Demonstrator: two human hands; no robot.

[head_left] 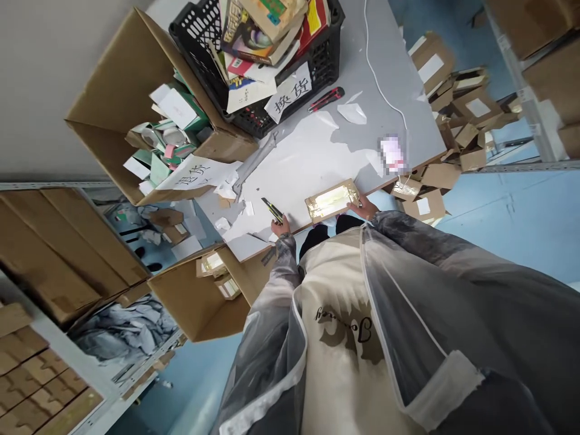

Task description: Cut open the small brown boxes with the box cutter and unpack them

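Pretty cluttered worktop (351,66) tbh: left hand (280,227) grips a cutter (272,210) pointing forward-left, right hand (364,208) grasps a taped box (332,201), long axis roughly left-to-right.

You have two things in hand at the near edge of the tabletop (423,136). The small cardboard carton (332,201) is a flat, oblong brown box with shiny tape over its surface and a pale label, washed out by glare, along its upper face. That face looks closed. The carton sits at a slant, its right end farther from you, where your right hand (365,208) grips it; whether it touches the tabletop, you cannot tell. To its left, apart from it, your left hand (281,227) holds a slim black-and-yellow-green utility knife (273,210), pointing away and leftward.
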